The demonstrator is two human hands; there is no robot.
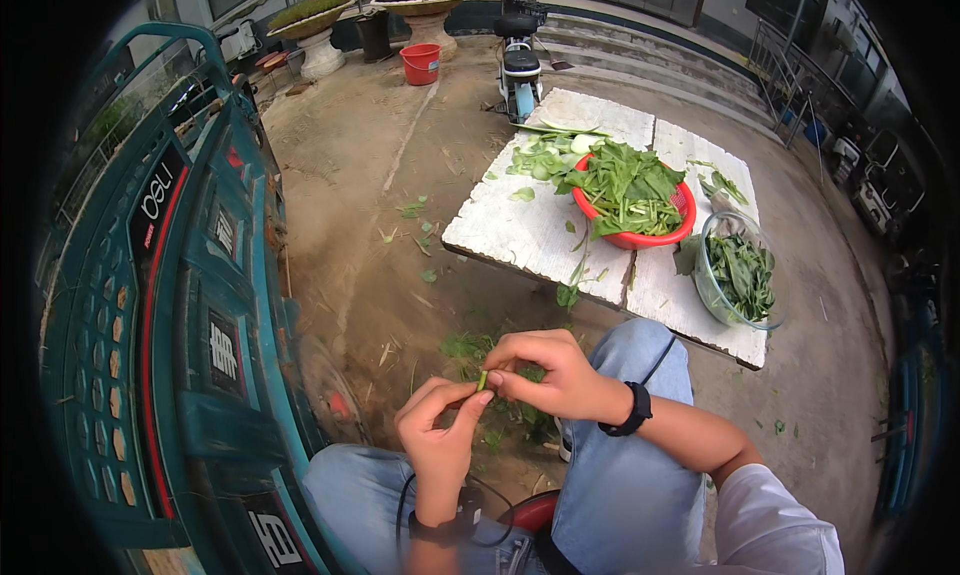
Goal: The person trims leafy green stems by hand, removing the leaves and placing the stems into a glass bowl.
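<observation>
Above my knees, a short green stem piece (pixel 482 381) is pinched between both my hands. My left hand (pixel 437 420) grips its lower end with thumb and forefinger. The upper end is in the fingertips of my right hand (pixel 550 375), which partly hide it. Beyond them, on a white table (pixel 520 237), sits a red plastic basket (pixel 650 241) heaped with leafy greens (pixel 630 183). Nearer its right edge, a clear bowl (pixel 712 287) holds darker green leaves (pixel 742 275). Cut pale green pieces (pixel 545 160) lie left of the basket.
A green slatted metal vehicle side (pixel 215 375) stands close on my left. Loose greens (pixel 465 347) lie on the ground below my hands. Farther off are a red bucket (pixel 421 65), a parked scooter (pixel 521 75), stone planters (pixel 320 55) and steps (pixel 650 60).
</observation>
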